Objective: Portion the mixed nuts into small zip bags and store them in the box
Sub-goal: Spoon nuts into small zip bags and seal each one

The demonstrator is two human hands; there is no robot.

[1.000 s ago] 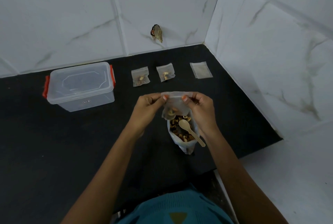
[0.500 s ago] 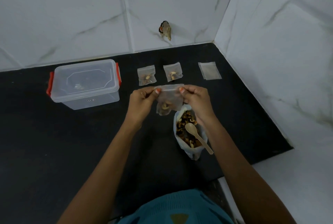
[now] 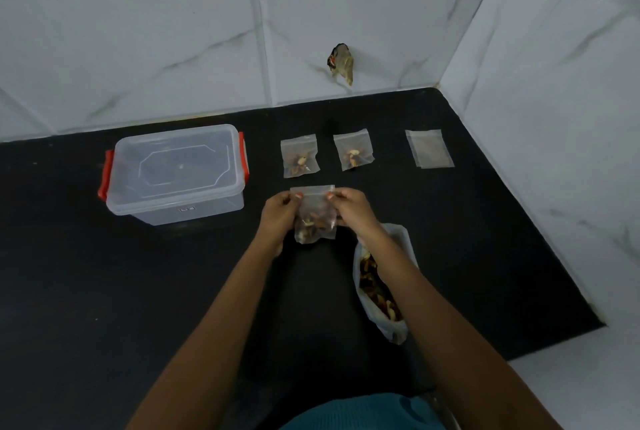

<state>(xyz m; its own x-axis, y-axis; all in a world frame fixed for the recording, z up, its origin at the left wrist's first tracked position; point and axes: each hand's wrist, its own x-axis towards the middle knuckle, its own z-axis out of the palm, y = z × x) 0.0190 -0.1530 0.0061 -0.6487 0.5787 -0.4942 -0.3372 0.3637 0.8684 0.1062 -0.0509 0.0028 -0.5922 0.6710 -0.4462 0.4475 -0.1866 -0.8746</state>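
Between both hands hangs a small clear zip bag [image 3: 314,218] with nuts in its lower half. My left hand [image 3: 279,218] pinches its top left corner and my right hand [image 3: 349,208] pinches its top right. Below my right forearm lies the big open bag of mixed nuts [image 3: 379,286], partly hidden by the arm. Two filled zip bags [image 3: 299,155] [image 3: 353,150] lie flat farther back, and empty zip bags [image 3: 428,148] lie to their right. A clear plastic box [image 3: 175,173] with red clips stands at the left, lid on.
The black counter [image 3: 104,291] ends at white marble tiled walls at the back and the right. A small brownish object [image 3: 341,62] sticks to the back wall. The counter's right front corner drops off near the nut bag.
Both hands have carried the small zip bag forward and left, away from above the big nut bag. The wooden spoon seen earlier in the nut bag is now hidden by my right arm.
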